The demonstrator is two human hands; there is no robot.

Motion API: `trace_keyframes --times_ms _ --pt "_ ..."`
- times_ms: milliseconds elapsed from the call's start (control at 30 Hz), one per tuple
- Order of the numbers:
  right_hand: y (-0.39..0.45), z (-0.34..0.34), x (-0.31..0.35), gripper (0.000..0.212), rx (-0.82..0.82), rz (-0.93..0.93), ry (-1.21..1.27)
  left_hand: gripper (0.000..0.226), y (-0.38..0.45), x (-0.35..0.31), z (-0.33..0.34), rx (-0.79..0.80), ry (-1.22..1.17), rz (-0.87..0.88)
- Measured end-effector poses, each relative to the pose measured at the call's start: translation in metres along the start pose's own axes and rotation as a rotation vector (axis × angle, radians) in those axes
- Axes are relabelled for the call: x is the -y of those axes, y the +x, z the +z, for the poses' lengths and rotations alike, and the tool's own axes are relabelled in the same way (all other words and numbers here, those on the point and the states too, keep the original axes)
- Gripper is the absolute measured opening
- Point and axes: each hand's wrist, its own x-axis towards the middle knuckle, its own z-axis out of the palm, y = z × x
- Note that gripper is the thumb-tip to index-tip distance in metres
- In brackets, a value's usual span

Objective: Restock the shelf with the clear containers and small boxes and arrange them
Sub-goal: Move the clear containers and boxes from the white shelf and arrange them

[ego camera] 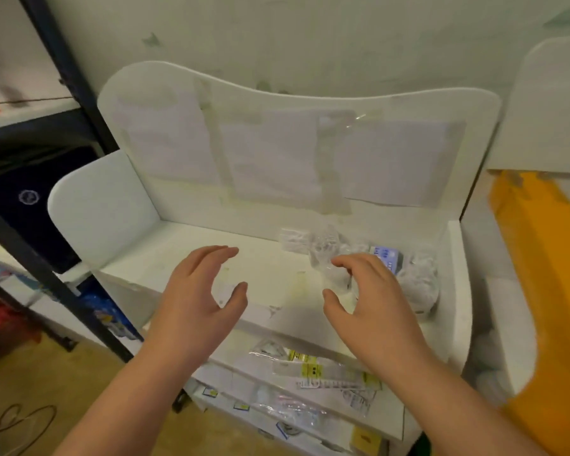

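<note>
Two bare forearms reach in from the bottom edge over a white shelf (178, 255). Left hand (195, 301) hovers palm down, fingers and thumb spread in a wide curve, holding nothing. Right hand (372, 311) mirrors it, also wide and empty, fingertips just beside clear containers (329, 255) crowded at the shelf's right end. Among them lies a small box (387, 256) with a blue label, partly hidden behind the fingers. Below the hands, a lower tier holds clear packets (316, 370) with yellow labels. Behind, taped papers (273, 159) cover the back panel.
</note>
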Motion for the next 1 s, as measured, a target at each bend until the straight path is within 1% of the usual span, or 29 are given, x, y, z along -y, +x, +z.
trace_keyframes --times_ms 167,333,500,567,667,733,833,1000 --pt "0.026 0.024 -0.014 0.039 -0.049 0.078 -0.038 0.049 0.062 0.034 0.035 0.045 -0.028 0.121" --pt "0.053 0.046 -0.017 0.038 -0.139 0.168 -0.096 0.048 0.120 0.065 0.074 0.154 -0.129 0.226" --pt "0.078 0.065 -0.018 0.037 -0.216 0.259 -0.160 0.050 0.166 0.085 0.115 0.222 -0.204 0.323" --pt "0.084 0.071 -0.016 0.038 -0.244 0.284 -0.180 0.054 0.179 0.092 0.134 0.271 -0.196 0.378" --pt "0.087 0.076 -0.012 0.040 -0.277 0.274 -0.230 0.058 0.193 0.098 0.160 0.345 -0.132 0.482" --pt "0.088 0.078 -0.010 0.041 -0.287 0.290 -0.248 0.058 0.198 0.100 0.174 0.341 -0.075 0.564" --pt "0.089 0.081 -0.010 0.036 -0.283 0.337 -0.275 0.056 0.204 0.102 0.184 0.296 0.006 0.649" --pt "0.094 0.084 -0.012 0.035 -0.281 0.373 -0.308 0.039 0.214 0.107 0.189 0.286 0.009 0.697"
